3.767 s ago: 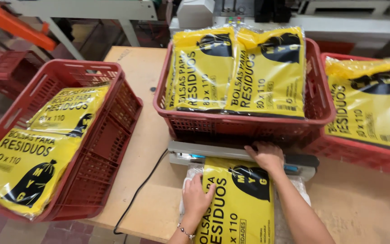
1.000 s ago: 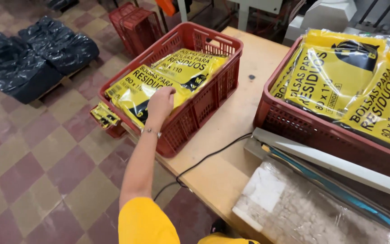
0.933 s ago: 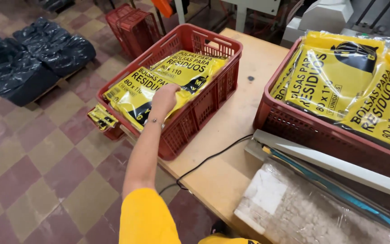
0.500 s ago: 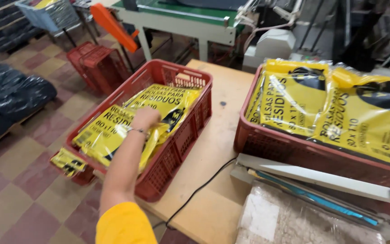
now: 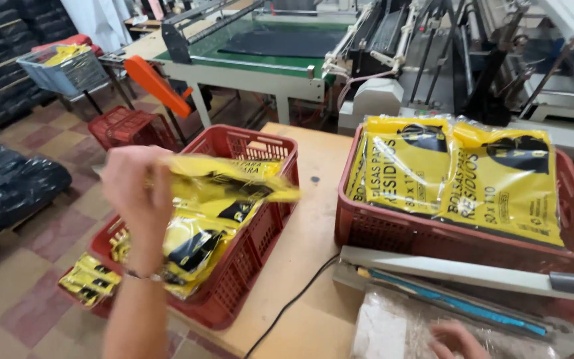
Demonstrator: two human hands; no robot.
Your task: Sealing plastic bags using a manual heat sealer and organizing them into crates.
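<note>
The left hand (image 5: 134,193) is raised above the near-left part of the red plastic crate (image 5: 260,233), forearm rising from the bottom edge, back of the hand toward the camera. Its fingers are clenched on the left end of a yellow bag packet (image 5: 234,187), which sticks out to the right of the fingers, roughly level and blurred, hanging over the crate's middle. Inside the crate, below the hand, lie more yellow packets (image 5: 194,246), and a few small yellow packs (image 5: 91,282) sit on the floor just left of the crate. A black cable (image 5: 293,302) runs over the wooden table (image 5: 307,266) right of the crate. Further right stands a second red crate (image 5: 393,236) filled with yellow packets, with a heat sealer bar (image 5: 460,272) in front of it. At the bottom edge, right of the first crate, the right hand (image 5: 456,340) lies on clear plastic film (image 5: 393,329); I cannot tell whether its fingers grip anything.
</note>
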